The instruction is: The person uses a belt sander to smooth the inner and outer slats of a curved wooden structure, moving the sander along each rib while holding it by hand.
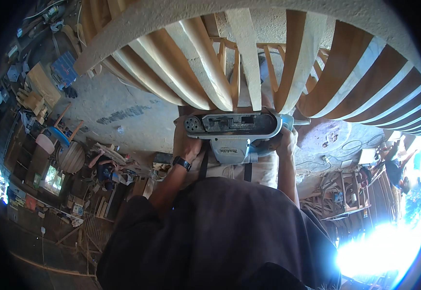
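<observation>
A belt sander [230, 124] with a dark side frame and a pale grey housing sits right in front of my body. My left hand [190, 147], with a dark watch on its wrist, grips the sander's left end; its fingers are partly hidden behind the housing. At the other end my right hand [287, 141] is wrapped round the bluish rear handle. The sander's upper edge lies at the lower ends of pale wooden slats [201, 63], but I cannot tell if the belt touches them. A curved wooden rail [172, 21] arches above those slats.
Concrete floor [138, 111] spreads out beyond the slatted piece. On the left are a blue stool [58, 135], stacked wood pieces [34, 104] and another person [106, 166]. A cable [355, 145] and wooden frames [348, 191] lie to the right, near one more person [394, 166].
</observation>
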